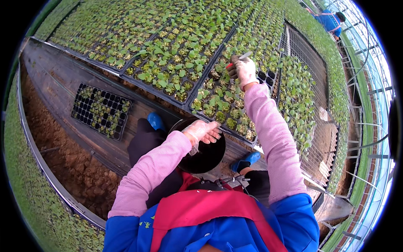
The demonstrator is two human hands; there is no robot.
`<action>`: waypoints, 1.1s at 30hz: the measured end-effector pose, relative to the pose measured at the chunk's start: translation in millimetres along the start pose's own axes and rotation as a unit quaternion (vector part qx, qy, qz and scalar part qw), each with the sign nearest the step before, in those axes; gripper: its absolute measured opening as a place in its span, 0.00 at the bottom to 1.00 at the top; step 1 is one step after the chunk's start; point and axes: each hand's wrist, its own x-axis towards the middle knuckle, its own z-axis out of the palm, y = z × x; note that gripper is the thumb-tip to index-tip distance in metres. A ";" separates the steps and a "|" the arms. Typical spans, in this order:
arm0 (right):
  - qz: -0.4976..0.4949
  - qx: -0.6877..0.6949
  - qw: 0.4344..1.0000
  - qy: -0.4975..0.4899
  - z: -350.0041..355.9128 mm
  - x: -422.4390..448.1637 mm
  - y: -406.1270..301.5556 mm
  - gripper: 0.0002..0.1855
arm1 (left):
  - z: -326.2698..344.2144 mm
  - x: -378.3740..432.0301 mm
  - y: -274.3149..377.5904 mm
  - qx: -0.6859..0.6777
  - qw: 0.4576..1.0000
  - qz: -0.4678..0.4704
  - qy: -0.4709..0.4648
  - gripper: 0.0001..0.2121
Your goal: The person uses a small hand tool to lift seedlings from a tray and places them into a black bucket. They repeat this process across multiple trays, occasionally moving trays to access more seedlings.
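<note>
My right hand, in a soiled glove, is closed on a small knife with a red handle and a pale blade. It is above a black seedling tray of leafy green seedlings, beside a few bare cells. My left hand, in a thin clear glove, is over the rim of a black bucket that stands between my feet, at the tray's near edge. Its fingers are partly curled; whether they hold anything cannot be told.
More seedling trays cover the bench ahead. A partly filled tray lies on the dark ground cover at left. Wire mesh benchtop shows at right, with a loose group of seedlings beside it. Another person bends over plants at the far right.
</note>
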 end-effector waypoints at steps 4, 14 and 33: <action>-0.025 0.061 0.998 -0.010 -19.2 -27.3 -14.2 0.12 | -0.5 -0.6 2.5 -0.010 1.000 -0.010 0.002 0.22; -0.077 0.117 0.988 0.066 -159.9 -184.3 -5.7 0.14 | -6.5 3.3 -2.1 0.008 0.999 0.030 -0.030 0.25; -0.078 0.111 0.939 0.317 -245.5 -279.7 84.5 0.13 | 23.3 -3.0 -18.5 0.243 0.964 0.036 -0.098 0.13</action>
